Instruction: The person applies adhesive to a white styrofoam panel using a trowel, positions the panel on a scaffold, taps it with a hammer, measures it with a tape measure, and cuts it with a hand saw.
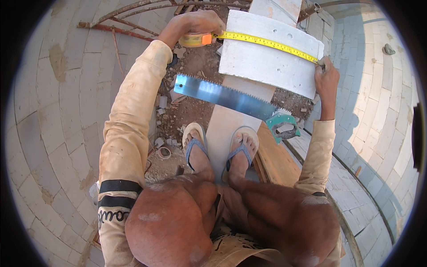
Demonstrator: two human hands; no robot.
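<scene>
My left hand (195, 24) grips the yellow and orange case of a tape measure (195, 40) at the left edge of a white block (262, 62). The yellow tape (267, 43) runs across the block's top to its right edge, where my right hand (327, 78) pins the tape's end against the corner. A handsaw (227, 95) with a shiny blade and a teal handle (282, 124) lies across a long white slab just below the block. My feet in blue sandals (220, 149) rest on the slab.
Walls of pale blocks (62, 98) curve round on the left and right. Rusty steel bars (129, 31) lie at the upper left over rubble-strewn dirt (195, 66). A wooden plank (275, 158) sits beside my right foot.
</scene>
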